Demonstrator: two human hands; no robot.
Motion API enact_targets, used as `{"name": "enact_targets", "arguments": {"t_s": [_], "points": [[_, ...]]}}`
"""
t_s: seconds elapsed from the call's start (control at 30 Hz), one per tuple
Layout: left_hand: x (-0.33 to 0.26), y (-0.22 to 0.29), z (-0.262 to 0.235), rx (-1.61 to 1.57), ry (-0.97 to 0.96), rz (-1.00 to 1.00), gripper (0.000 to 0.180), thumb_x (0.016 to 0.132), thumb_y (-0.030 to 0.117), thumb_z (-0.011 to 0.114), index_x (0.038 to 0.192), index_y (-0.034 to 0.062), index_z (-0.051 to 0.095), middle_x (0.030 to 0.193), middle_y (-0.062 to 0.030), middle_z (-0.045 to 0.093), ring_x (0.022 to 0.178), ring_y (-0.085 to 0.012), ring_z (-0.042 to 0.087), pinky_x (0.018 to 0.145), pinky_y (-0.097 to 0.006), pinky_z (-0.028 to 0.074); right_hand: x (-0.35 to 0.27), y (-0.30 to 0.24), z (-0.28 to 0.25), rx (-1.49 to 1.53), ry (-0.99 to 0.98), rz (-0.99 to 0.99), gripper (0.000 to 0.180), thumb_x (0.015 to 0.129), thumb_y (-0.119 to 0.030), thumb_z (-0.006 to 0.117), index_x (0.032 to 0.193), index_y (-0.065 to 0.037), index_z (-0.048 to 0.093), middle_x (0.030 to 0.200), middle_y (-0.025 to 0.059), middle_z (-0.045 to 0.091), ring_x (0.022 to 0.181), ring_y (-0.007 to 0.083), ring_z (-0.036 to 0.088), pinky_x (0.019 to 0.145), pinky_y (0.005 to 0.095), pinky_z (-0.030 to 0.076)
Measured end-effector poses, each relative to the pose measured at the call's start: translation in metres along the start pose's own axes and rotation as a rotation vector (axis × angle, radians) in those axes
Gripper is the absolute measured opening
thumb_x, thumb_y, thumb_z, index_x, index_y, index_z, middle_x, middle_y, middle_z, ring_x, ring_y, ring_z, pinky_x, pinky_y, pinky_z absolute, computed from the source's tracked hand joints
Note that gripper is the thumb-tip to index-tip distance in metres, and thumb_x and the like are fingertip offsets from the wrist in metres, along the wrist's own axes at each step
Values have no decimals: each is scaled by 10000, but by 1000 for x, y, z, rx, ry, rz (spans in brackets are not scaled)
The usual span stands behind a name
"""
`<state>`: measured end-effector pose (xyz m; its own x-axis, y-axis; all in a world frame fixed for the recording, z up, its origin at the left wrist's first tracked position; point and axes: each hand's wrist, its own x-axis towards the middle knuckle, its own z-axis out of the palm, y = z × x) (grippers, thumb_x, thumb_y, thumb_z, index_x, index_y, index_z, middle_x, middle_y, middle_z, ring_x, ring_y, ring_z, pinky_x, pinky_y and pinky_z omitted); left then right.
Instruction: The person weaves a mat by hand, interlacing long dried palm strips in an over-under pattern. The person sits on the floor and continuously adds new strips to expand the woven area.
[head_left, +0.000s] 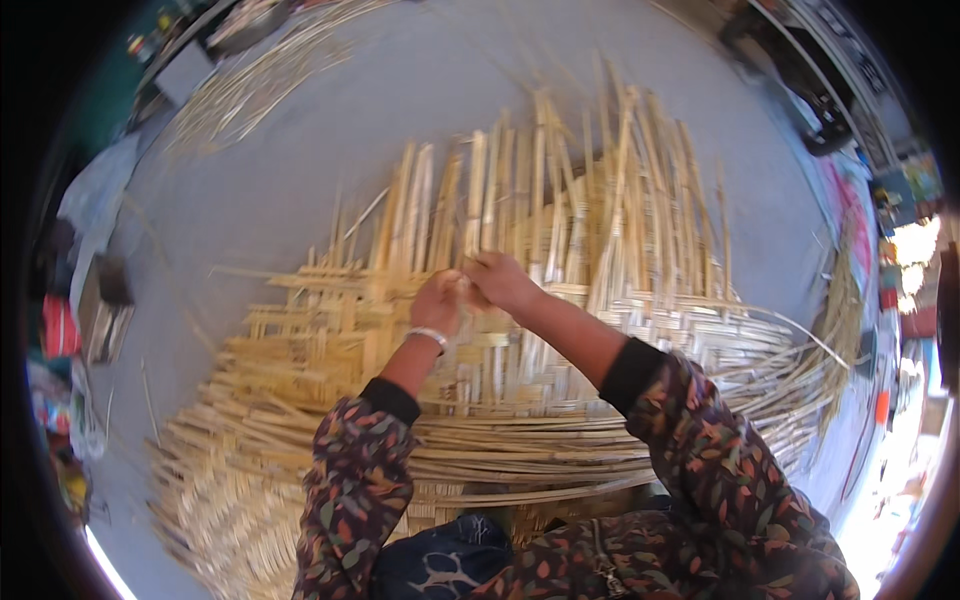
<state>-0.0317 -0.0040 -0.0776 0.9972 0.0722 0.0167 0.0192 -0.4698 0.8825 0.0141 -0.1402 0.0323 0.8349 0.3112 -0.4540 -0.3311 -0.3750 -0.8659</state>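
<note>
A large mat of split reed strips [500, 385], partly woven, spreads across the floor in front of me. Pale upright strips [620, 200] stick out loose from its far side. Over its middle, my left hand [437, 305] and my right hand [503, 284] meet, nearly touching. The right one is closed at the lower part of an upright reed strip [475, 195], its fingertips pinched together. Curled fingers show on the left hand, beside the right; what lies in them is blurred and hidden. A light bracelet [430, 337] circles my left wrist.
Long loose strips [590, 440] lie crosswise on the near side of the mat. More reeds are strewn on the grey floor [260, 200], with a pile [260, 85] at the far left and a bundle [840, 310] at the right. A box [107, 310] stands left.
</note>
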Motion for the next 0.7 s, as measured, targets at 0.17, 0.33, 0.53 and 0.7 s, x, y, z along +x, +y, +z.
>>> {"name": "enact_targets", "arguments": {"t_s": [0.17,0.33,0.53,0.7], "points": [[-12,0,-25,-59,-69,0,383,797,104,601,1172,75,524,944,-102,595,806,-216,574,755,-332,476,7,-106,-30,-412,340,-501,354,846,-285,549,1067,-10,512,1070,225,557,1031,392,525,893,422,434],[-23,8,-14,38,-106,107,441,753,72,640,1175,38,513,1053,-122,541,845,-235,563,781,-356,472,-43,-20,-100,-835,53,-405,496,866,-306,553,1255,-14,457,1234,223,487,1157,375,463,985,432,372],[-25,21,-26,197,-162,128,459,748,94,662,1177,33,508,1062,-127,532,916,-249,556,819,-370,469,-190,84,-207,-986,-152,78,423,862,-317,563,1186,-46,542,1178,168,561,1102,330,524,945,414,406],[-7,16,-37,84,-180,-30,443,762,131,670,1168,31,525,1062,-113,566,854,-228,577,798,-364,490,-243,130,-230,-669,124,298,342,843,-299,591,1104,-80,582,970,115,645,854,233,626,791,336,489]]}}
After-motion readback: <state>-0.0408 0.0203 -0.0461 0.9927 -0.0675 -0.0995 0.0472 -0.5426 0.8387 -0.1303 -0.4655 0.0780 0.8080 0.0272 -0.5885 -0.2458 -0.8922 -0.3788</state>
